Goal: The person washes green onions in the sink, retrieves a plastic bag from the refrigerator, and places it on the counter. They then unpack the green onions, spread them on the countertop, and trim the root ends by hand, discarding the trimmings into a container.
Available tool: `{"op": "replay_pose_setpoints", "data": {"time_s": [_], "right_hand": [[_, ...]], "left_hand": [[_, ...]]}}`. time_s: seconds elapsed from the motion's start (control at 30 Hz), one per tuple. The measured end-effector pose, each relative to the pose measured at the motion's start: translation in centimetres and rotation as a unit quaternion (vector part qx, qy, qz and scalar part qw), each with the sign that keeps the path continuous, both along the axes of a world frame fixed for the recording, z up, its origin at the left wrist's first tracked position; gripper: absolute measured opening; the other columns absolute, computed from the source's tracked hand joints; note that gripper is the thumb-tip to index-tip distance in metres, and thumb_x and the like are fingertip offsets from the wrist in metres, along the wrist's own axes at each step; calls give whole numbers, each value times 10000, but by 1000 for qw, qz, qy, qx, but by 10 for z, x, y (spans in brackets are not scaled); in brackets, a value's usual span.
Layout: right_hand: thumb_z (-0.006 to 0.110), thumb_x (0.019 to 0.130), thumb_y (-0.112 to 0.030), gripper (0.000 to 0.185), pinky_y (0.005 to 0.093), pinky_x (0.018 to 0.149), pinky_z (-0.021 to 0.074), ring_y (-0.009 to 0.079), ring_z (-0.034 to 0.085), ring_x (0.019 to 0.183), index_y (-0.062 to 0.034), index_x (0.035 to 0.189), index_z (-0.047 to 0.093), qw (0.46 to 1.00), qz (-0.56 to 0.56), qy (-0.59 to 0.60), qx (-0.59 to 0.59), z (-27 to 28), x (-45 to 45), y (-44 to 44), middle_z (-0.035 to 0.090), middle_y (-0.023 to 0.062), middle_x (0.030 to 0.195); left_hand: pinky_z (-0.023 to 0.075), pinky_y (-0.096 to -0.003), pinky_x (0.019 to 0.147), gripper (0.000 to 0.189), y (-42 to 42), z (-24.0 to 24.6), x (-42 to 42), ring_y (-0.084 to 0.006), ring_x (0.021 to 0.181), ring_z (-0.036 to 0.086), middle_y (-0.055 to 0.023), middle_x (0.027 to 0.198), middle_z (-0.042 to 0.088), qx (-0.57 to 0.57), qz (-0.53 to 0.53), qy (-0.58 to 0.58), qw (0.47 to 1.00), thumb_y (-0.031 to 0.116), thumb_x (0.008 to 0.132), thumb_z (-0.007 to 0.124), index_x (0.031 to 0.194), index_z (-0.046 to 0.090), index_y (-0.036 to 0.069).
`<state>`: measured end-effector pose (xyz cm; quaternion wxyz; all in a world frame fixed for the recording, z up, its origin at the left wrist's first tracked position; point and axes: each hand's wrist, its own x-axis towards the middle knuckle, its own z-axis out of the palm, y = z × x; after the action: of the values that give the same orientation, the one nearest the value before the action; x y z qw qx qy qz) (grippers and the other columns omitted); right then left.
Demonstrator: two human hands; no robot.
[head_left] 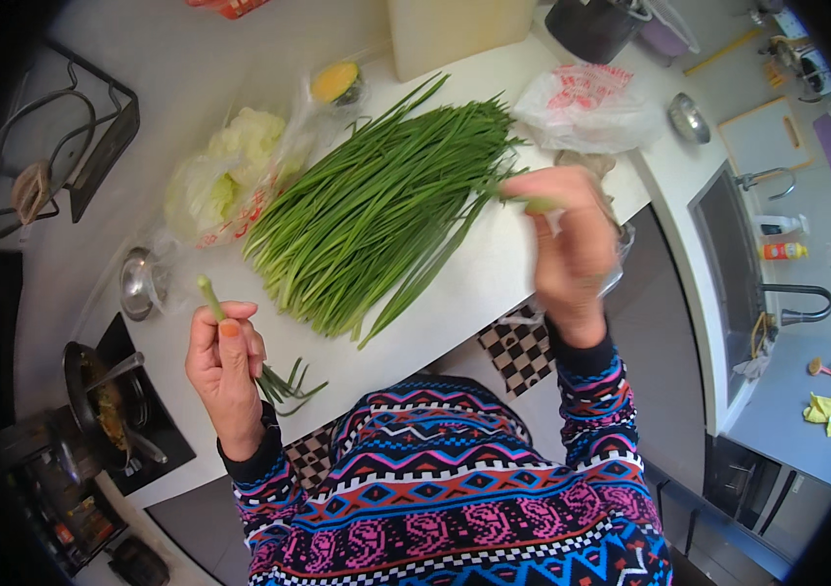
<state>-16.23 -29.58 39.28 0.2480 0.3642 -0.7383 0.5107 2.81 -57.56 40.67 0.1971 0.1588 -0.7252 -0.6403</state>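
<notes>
A large pile of garlic chives (379,212) lies on the white countertop (489,271), pale stem ends toward the lower left. My left hand (229,366) is closed around a small bunch of chives (212,297). Its pale end sticks up past the thumb, and the green leaves droop below the hand over the counter. At the right end of the pile, my right hand (573,249) is bent and blurred by motion. Green shows at its fingertips beside the leaf tips, but the blur hides whether it grips any.
Behind the pile are bagged lettuce (229,165), a cut squash (336,82) and a white plastic bag (584,106). A metal bowl (139,282) stands left, near a frying pan (104,406) holding food and utensils. A sink (723,271) is at right.
</notes>
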Motion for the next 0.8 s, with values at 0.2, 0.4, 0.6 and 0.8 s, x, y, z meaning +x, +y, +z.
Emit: {"op": "replay_pose_setpoints", "data": {"time_s": [0.2,0.4,0.6,0.8], "right_hand": [[571,1045,-161,232,250,645,502,131,665,821,21,1185,606,919,-100,-100,-369,61,-38,74,710,120,995],[615,1018,-176,198,202,584,448,69,611,730,-23,1139,640,860,-99,-227,-446,28,-59,116,675,16,883],[644,999,-179,176,210,576,498,103,635,785,-28,1090,640,805,-60,-379,-452,-31,-53,98,677,34,916],[647,985,-177,149,251,530,579,104,641,721,-34,1015,619,778,-70,-492,-383,-61,-41,40,664,34,898]], "left_hand": [[279,-185,508,252,0,-5,-25,-17,548,374,59,700,458,48,-48,-40,997,255,1056,572,1136,619,20],[291,-193,492,247,-12,-18,-42,-29,523,383,37,733,512,134,-78,-83,985,252,1060,556,1132,623,25],[326,-200,489,263,-12,-24,-68,-46,525,419,10,749,555,182,-124,-137,966,262,1064,544,1122,620,17],[464,-218,566,291,-13,-44,-98,-80,626,565,-31,884,640,172,-194,-164,952,269,1062,542,1161,635,12]]}}
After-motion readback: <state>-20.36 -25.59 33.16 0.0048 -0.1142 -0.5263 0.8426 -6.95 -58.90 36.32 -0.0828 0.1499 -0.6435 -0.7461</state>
